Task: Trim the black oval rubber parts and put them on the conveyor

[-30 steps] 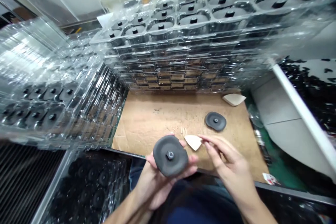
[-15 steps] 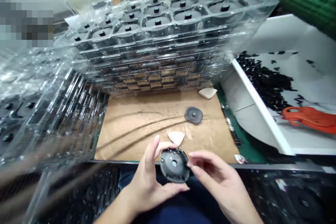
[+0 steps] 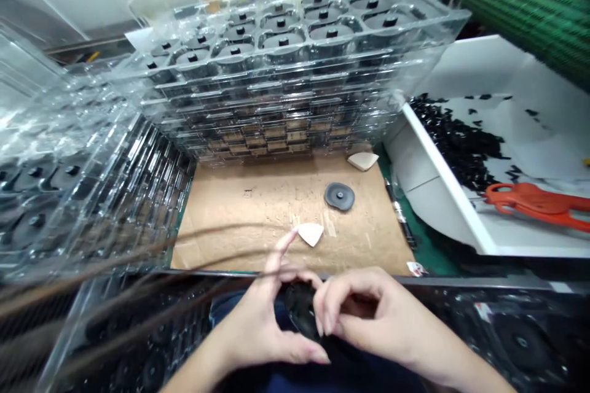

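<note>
Both my hands meet low in the view, over my lap, around a black round disc part (image 3: 298,313). My left hand (image 3: 262,322) cups it from the left, thumb under it and index finger pointing up. My right hand (image 3: 364,313) has its fingers curled over the part's right side, hiding most of it. On the brown cardboard mat (image 3: 230,227) beyond my hands lie a pale triangular piece (image 3: 311,233) and a second black disc part (image 3: 339,196).
Stacks of clear plastic trays holding black disc parts rise behind the mat (image 3: 276,73) and on the left (image 3: 69,184). A white bin (image 3: 442,178) on the right holds small black pieces and an orange tool (image 3: 530,201). Another pale piece (image 3: 363,161) lies near the stack.
The disc part has come down and closer to my body, turned edge-on. My right hand, apart from it before, has closed its fingers over the part's right side.
</note>
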The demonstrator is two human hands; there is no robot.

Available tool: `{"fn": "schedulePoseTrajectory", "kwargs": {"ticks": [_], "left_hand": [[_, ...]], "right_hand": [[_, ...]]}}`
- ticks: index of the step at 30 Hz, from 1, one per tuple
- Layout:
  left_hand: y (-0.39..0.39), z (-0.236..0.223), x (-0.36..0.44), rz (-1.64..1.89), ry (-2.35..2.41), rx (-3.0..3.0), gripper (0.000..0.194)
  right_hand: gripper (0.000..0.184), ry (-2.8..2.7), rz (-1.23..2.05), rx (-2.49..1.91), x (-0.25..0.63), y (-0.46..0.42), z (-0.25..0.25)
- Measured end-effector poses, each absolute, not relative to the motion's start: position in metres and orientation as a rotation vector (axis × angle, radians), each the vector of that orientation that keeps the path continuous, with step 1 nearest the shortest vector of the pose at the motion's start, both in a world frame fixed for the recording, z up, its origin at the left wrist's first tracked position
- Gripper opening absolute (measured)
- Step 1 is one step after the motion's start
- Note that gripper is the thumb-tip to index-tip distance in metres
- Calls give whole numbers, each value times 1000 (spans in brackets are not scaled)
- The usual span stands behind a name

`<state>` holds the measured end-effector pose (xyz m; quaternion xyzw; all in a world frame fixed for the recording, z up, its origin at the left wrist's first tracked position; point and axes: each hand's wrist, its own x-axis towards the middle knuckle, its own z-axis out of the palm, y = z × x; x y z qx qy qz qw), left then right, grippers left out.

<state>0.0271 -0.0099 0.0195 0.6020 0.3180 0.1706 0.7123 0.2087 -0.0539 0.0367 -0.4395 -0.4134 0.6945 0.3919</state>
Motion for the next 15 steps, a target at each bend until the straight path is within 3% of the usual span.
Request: {"fn": "schedulePoseTrajectory", "kwargs": {"ticks": [7, 11, 15], "left_hand": [[-21, 12, 29, 551, 727, 1488, 102], [-27, 6, 30, 583, 671, 1557, 100], [-33, 7, 34, 515, 618, 1597, 93]], "right_hand": [[3, -934, 1302, -1337, 203, -97, 11], [15, -1121, 829, -1451, 209, -122, 5], [25, -1435, 606, -1454, 211, -137, 11]]}}
